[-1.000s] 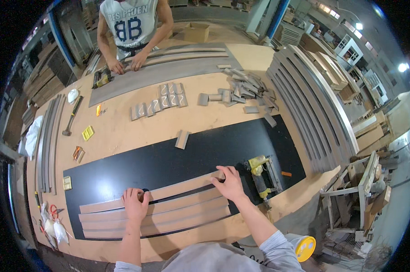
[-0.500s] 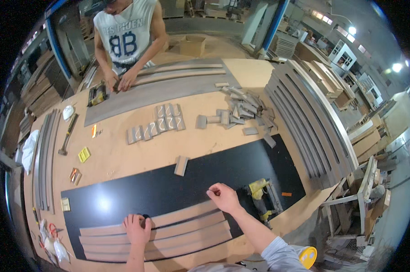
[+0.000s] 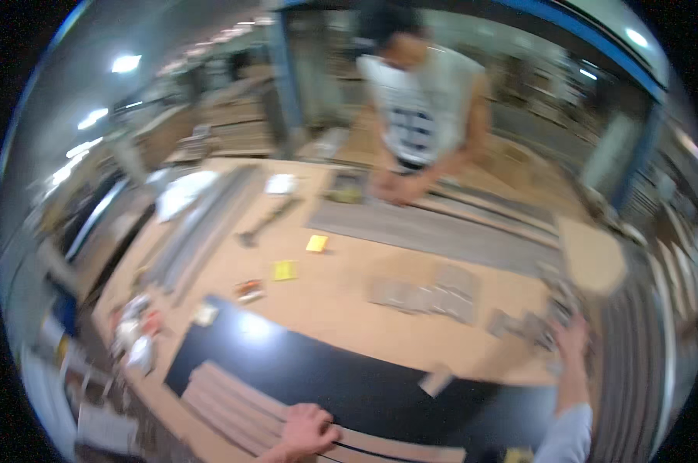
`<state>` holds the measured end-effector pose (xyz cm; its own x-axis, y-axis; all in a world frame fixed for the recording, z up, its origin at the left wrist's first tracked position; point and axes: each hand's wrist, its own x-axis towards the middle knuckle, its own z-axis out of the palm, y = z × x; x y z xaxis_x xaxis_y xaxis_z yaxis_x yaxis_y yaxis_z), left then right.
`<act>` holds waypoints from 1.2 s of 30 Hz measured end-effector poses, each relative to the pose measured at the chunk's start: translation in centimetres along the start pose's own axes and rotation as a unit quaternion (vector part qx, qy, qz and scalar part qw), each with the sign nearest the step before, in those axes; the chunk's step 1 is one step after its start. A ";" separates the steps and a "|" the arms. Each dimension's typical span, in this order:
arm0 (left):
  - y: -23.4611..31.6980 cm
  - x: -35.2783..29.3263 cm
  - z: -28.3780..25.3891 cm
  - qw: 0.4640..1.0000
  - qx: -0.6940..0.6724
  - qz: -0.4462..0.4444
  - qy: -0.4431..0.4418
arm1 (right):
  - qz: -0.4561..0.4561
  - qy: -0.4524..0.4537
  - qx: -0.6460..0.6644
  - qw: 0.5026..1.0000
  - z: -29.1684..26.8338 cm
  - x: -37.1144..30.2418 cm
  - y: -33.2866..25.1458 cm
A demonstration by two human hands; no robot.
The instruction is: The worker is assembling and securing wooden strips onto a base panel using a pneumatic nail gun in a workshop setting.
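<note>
My left hand (image 3: pixel 310 430) rests with bent, closed fingers on the long brown wooden strips (image 3: pixel 237 405). What its fingers hold, if anything, is hidden. The strips lie side by side on a black panel (image 3: pixel 318 351). Stretched out to the right, my right hand (image 3: pixel 571 339) is at the heap of small grey-brown wood blocks (image 3: pixel 530 328). Motion blurs its fingers, so whether it grasps a block does not show. A single small block (image 3: pixel 437 380) lies at the panel's far edge.
Across the table a person (image 3: pixel 422 116) works over a grey board (image 3: pixel 434 235). Rows of small blocks (image 3: pixel 426 295) lie mid-table. A hammer (image 3: pixel 268 221), yellow pieces (image 3: pixel 285 270) and long strips (image 3: pixel 202 231) are at left. Slotted panels (image 3: pixel 630 363) stand at right.
My right hand has gone from above the strips to the block heap at the right. My left hand stays on the strips. The view has swung left and blurred.
</note>
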<state>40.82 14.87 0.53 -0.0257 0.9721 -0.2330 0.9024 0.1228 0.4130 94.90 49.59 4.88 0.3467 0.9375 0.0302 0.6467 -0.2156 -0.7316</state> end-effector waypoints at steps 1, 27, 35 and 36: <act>0.9 0.8 0.4 0.999 -0.004 0.036 0.014 | -0.042 0.045 -0.160 0.985 -3.1 3.8 7.4; -1.5 -1.6 1.8 0.984 0.018 0.090 0.152 | -0.123 -0.071 -0.243 0.960 9.4 -19.3 1.2; -2.4 -1.9 2.5 0.980 -0.006 0.100 0.173 | -0.185 -0.103 -0.177 0.961 13.2 -30.5 -7.0; -2.4 -1.9 2.5 0.980 -0.008 0.099 0.172 | -0.180 -0.130 -0.152 0.963 13.5 -31.8 -7.8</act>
<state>39.76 12.24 -2.20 0.0033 0.9867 0.1625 0.8977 -0.0745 0.4342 69.64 25.13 0.45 -0.0945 0.9945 0.0440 0.8759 0.1041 -0.4711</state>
